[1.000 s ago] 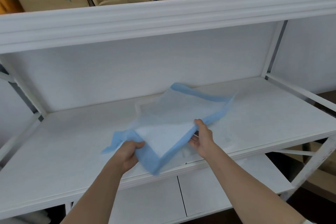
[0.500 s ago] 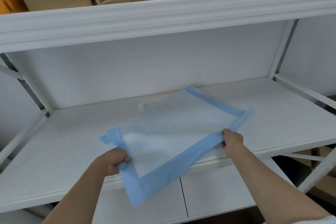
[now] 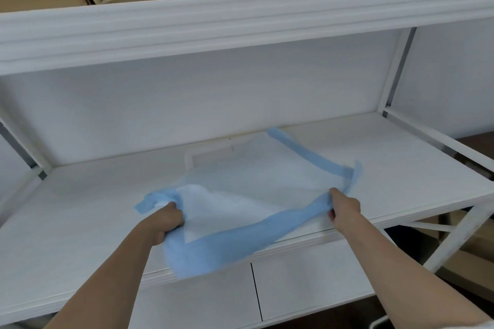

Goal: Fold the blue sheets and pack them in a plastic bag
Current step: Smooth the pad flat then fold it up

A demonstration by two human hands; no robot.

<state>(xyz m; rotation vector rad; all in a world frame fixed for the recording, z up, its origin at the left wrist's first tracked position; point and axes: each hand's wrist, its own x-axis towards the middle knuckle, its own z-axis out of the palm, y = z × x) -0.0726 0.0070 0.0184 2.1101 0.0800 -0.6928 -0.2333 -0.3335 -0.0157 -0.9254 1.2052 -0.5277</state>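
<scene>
hands wider apart, blue sheet [image 3: 240, 195] stretched between left hand [image 3: 164, 220], right hand [image 3: 344, 207]

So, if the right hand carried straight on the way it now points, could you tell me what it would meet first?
Most likely the blue sheet that it already grips: the right hand points away toward the shelf's white back panel, and the sheet's far blue border lies first in that line, though depth is unclear.

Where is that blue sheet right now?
The blue sheet is mid-frame, spread over the white shelf, its near edge gripped by the left hand and right hand.
</scene>
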